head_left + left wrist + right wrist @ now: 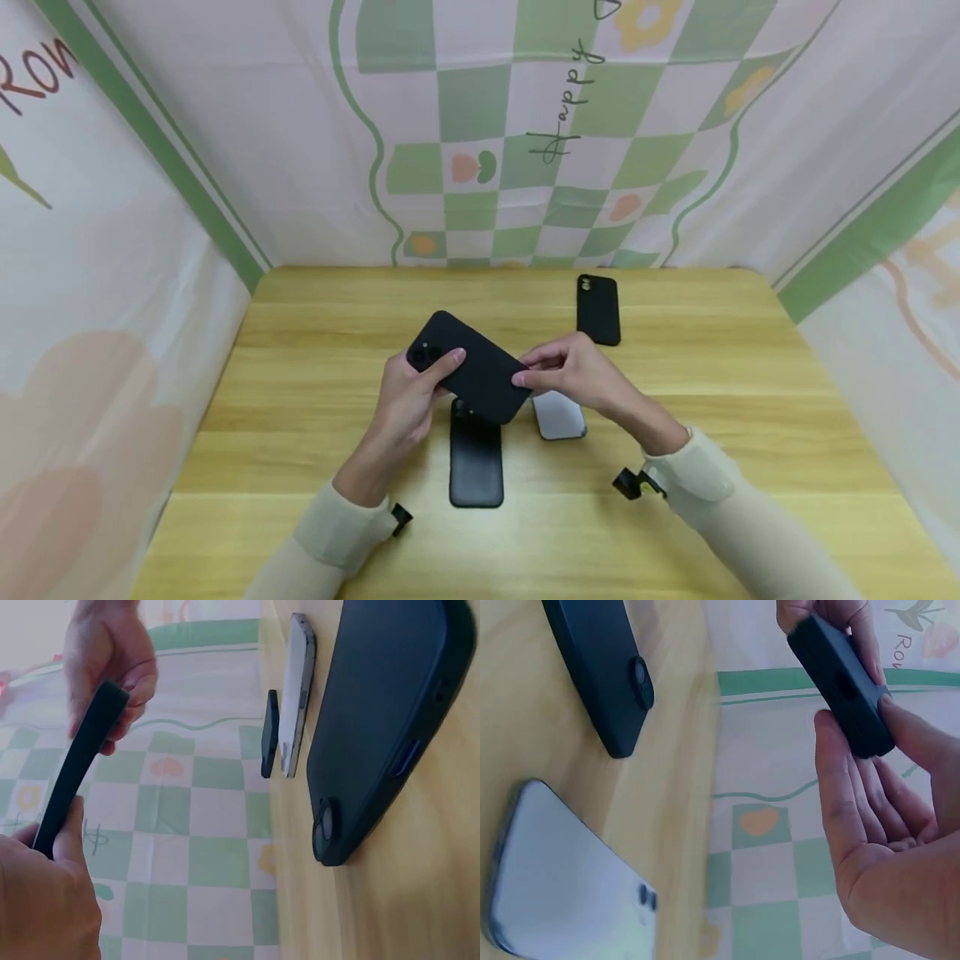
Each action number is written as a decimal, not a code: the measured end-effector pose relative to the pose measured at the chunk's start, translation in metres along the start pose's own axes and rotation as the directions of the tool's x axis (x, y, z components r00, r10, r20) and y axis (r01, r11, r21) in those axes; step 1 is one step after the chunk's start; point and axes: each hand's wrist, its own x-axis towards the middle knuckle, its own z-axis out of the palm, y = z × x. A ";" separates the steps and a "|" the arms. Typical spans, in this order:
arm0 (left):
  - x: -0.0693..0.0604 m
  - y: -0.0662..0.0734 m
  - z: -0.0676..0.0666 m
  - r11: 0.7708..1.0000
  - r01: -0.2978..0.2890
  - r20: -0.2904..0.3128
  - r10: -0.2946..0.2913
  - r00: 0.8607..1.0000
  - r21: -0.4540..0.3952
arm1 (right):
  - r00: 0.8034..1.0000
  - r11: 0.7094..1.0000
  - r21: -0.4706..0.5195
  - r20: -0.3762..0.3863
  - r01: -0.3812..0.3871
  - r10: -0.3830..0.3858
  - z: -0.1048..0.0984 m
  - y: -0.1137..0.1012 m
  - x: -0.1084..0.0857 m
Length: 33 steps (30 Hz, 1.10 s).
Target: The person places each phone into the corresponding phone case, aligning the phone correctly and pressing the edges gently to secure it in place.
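Observation:
A black phone or phone case [480, 371] is held tilted above the table, its camera corner at the upper left in the head view. My left hand [408, 396] grips that camera end, thumb on the upper face. With thumb and fingers, my right hand [577, 371] pinches the opposite end. In the left wrist view the dark piece [75, 769] shows edge-on between both hands. The right wrist view shows its end [844, 690] held by the right hand [900, 802], fingers beneath. Whether a phone sits inside it, I cannot tell.
Below the held piece, a black phone or case [476, 467] lies on the wooden table [322, 333]. A silvery-white phone [560, 417] lies beside it, near the right hand. Further back at the right rests another black case [598, 308]. A patterned cloth [480, 100] hangs behind.

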 end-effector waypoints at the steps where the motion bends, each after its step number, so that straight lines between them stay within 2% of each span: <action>1: 0.000 0.000 0.000 1.000 -0.011 -0.012 0.011 1.000 -0.014 | 1.000 0.999 0.038 -0.005 -0.020 0.020 0.000 0.001 0.000; 5: 0.000 0.002 0.001 0.998 -0.035 -0.044 0.033 0.998 -0.055 | 0.997 0.987 0.150 -0.039 -0.062 0.069 0.002 0.004 0.000; 13: -0.003 0.004 0.004 0.995 -0.054 -0.067 0.048 0.997 -0.085 | 0.997 0.978 0.204 -0.050 -0.050 0.061 0.003 0.005 0.000; 19: -0.004 0.002 0.003 0.995 -0.049 -0.058 0.044 0.997 -0.091 | 0.998 0.981 0.196 -0.062 -0.006 0.018 0.005 0.001 -0.002; 25: -0.005 0.005 0.002 0.987 -0.016 -0.021 0.013 1.000 -0.159 | 0.996 0.984 0.159 -0.061 0.077 -0.068 0.001 -0.002 -0.004; 33: -0.004 0.010 -0.004 0.997 0.030 0.049 -0.026 0.998 -0.068 | 0.995 0.995 0.088 -0.093 0.055 -0.047 -0.001 0.001 -0.002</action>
